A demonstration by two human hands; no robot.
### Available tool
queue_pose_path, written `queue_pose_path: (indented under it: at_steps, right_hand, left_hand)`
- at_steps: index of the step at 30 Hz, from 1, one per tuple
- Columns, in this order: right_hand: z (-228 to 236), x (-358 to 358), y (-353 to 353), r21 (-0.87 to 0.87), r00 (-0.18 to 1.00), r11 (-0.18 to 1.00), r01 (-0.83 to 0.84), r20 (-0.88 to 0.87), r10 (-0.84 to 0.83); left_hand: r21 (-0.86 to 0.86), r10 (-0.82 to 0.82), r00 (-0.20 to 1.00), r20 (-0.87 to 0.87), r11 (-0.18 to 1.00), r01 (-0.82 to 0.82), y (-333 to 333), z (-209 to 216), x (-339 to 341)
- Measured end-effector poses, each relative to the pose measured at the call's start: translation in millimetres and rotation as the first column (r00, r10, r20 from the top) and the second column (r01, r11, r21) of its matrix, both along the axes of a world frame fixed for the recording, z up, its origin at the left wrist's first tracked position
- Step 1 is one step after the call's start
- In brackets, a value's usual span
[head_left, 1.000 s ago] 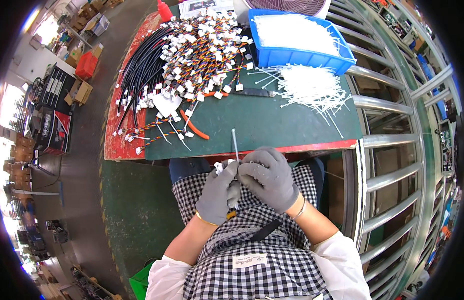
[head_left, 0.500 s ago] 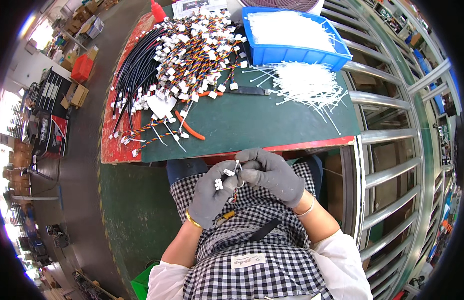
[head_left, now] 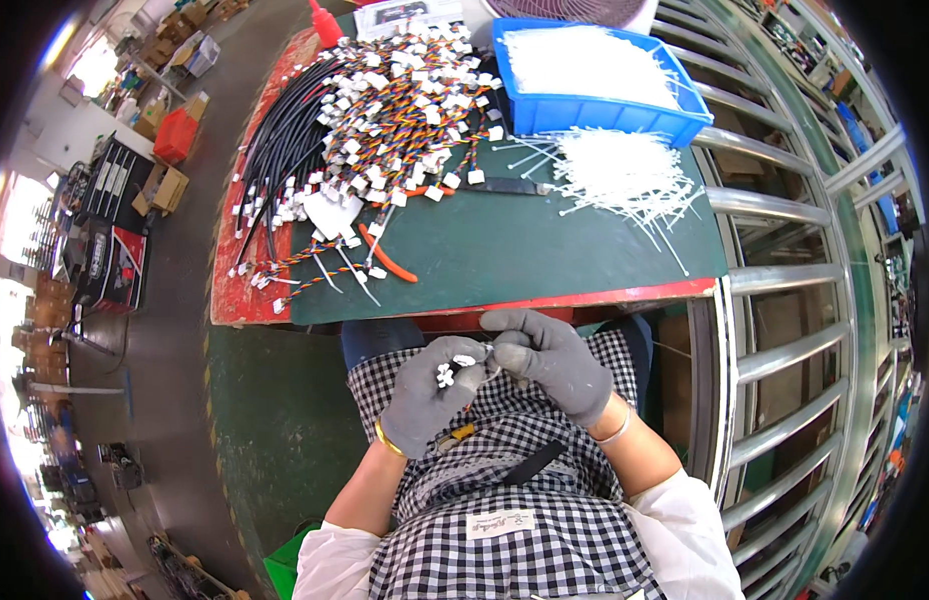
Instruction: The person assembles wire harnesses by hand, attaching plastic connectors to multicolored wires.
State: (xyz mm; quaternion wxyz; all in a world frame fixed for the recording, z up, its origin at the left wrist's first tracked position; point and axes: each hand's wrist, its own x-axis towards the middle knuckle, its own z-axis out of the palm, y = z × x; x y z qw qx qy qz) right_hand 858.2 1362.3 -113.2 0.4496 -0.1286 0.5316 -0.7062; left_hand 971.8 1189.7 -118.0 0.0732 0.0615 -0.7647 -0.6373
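Note:
In grey work gloves, both my hands meet above my checked apron, in front of the table edge. My left hand [head_left: 430, 398] is closed around a wire cable with white plug connectors [head_left: 446, 376] poking out between thumb and fingers; most of the cable is hidden in the glove. Touching it from the right, my right hand [head_left: 560, 368] pinches a thin white cable tie [head_left: 497, 371], largely covered by the fingertips. On the table lies a big heap of twisted multicoloured cables [head_left: 415, 120] with white connectors, beside black cables [head_left: 290, 130].
A blue bin [head_left: 605, 110] full of white cable ties stands at the back right, with a loose pile of ties [head_left: 625, 175] before it. An orange-handled tool [head_left: 388, 255] lies near the cables. A red bottle [head_left: 327, 28] stands behind. Metal rollers [head_left: 785, 280] run along the right.
The white cable tie that stood up between my hands has dropped from sight except for a thin piece. My right fingers have shifted slightly down and right, still against the left hand.

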Motion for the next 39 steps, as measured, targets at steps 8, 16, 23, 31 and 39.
queue_pose_path:
  at_steps: [8, 16, 23, 31, 39]
  right_hand:
    - [-2, 8, 4, -0.051, 1.0, 0.999, -0.02, -0.012, 0.02]
    - [-3, 20, -6, -0.249, 0.948, 0.968, 0.039, -0.298, -0.115]
    - [1, 15, -7, -0.105, 0.987, 0.992, 0.071, -0.134, -0.085]
    - [12, 16, -6, -0.214, 1.0, 0.977, 0.003, 0.005, -0.002]
    - [17, 20, 3, -0.327, 0.985, 0.942, -0.08, 0.122, 0.126]
  left_hand:
    - [0.067, 0.044, 0.992, 0.12, 0.996, -0.052, 1, 0, 1]
    - [0.427, 0.137, 0.937, 0.322, 0.862, -0.273, 1, 3, 1]
    - [0.461, -0.051, 0.973, 0.225, 0.885, -0.06, -6, 21, 7]
    - [0.526, 0.017, 0.953, 0.301, 0.831, -0.181, -13, 40, 10]
    - [0.232, -0.083, 0.962, 0.261, 0.973, 0.021, -48, 61, 10]
